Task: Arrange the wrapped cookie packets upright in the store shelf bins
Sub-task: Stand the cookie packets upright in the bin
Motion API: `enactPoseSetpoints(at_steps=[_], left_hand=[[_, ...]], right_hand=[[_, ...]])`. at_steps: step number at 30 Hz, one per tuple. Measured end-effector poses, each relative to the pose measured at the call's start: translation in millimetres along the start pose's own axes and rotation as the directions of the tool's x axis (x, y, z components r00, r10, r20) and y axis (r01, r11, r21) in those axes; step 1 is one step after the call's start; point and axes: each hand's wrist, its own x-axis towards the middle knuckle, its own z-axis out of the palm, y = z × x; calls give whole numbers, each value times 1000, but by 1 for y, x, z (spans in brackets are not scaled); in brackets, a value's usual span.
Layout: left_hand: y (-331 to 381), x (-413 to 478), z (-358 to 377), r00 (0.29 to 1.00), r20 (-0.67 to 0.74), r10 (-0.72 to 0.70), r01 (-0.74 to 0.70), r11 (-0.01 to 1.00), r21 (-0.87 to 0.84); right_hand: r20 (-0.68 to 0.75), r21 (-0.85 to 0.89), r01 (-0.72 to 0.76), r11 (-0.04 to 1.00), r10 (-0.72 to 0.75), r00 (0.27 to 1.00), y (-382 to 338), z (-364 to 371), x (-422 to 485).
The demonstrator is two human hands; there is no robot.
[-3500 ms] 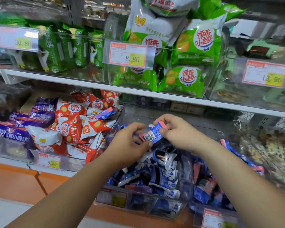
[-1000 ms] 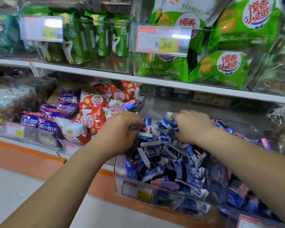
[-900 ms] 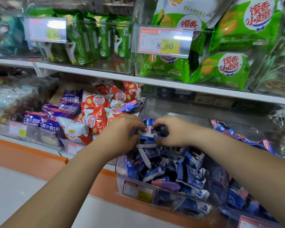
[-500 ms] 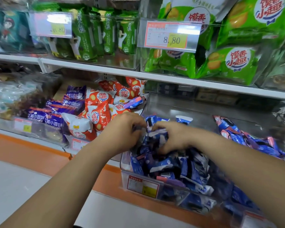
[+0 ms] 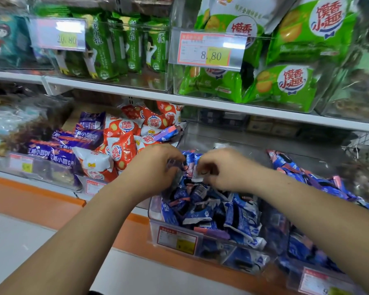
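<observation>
A clear plastic bin point(image 5: 202, 248) on the lower shelf holds a jumble of small blue-and-white cookie packets point(image 5: 228, 211), with a few pink ones among them. Both my hands are over the back of the pile, close together. My left hand point(image 5: 156, 167) has its fingers curled round a bunch of packets point(image 5: 190, 165) standing on end at the bin's left side. My right hand point(image 5: 219, 169) pinches the white end of a packet point(image 5: 197, 178) just right of that bunch. The fingertips are partly hidden by wrappers and blur.
A second bin point(image 5: 328, 279) of blue packets stands to the right. Left of my hands a bin of red-and-white snack bags point(image 5: 124, 145) and purple packs point(image 5: 64, 150). The upper shelf point(image 5: 222, 106) carries green bags point(image 5: 285, 86) behind a price tag point(image 5: 209, 50). Orange base and pale floor below.
Since a second ago my right hand has come left from the pile's back to meet my left hand. Both now work the same upright packets, and the view has shifted slightly right.
</observation>
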Motion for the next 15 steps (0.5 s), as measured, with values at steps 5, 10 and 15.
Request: enactPoseSetpoints(at_steps=[5,10,15], left_hand=[[10,2,13,993,97,68,-84,982,169],[12,11,19,984,173,46,-114,907,406],[42,20,27,912,408,-43,-184,846,500]], right_hand=[[296,1,-46,999,44,954,0,28,15],[158,31,-103,994,97,983,12,30,20],[67,44,-147,988,144,987,27,22,12]])
